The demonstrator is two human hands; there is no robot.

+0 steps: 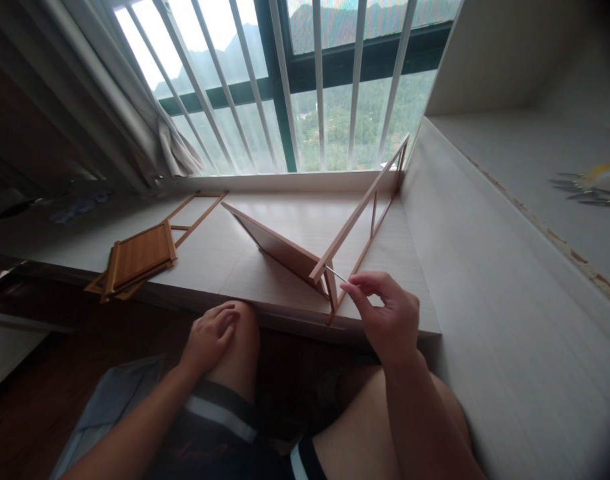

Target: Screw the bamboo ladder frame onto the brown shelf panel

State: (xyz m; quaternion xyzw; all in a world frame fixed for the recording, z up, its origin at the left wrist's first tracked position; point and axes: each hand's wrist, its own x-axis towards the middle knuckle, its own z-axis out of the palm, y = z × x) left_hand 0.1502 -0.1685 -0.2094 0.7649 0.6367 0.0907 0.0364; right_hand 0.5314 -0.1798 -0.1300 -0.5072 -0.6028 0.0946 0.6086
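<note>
My right hand (385,307) pinches a thin metal rod (337,274), perhaps a hex key, between thumb and forefinger. The rod's far tip meets the near end of a tall wooden side frame (362,215). This frame stands on edge on the white ledge, with a crosspiece between its two rails. A flat wooden panel (279,241) is tilted and meets the frame near the rod. Resting on my left knee, my left hand (212,337) holds nothing, its fingers loosely bent and lying on the skin.
On the left of the ledge (245,280) lie stacked wooden panels (142,257) and another wooden frame (197,217). Behind is a barred window (309,87), with a curtain (109,87) at left. Several metal pieces (589,187) sit on the shelf at right.
</note>
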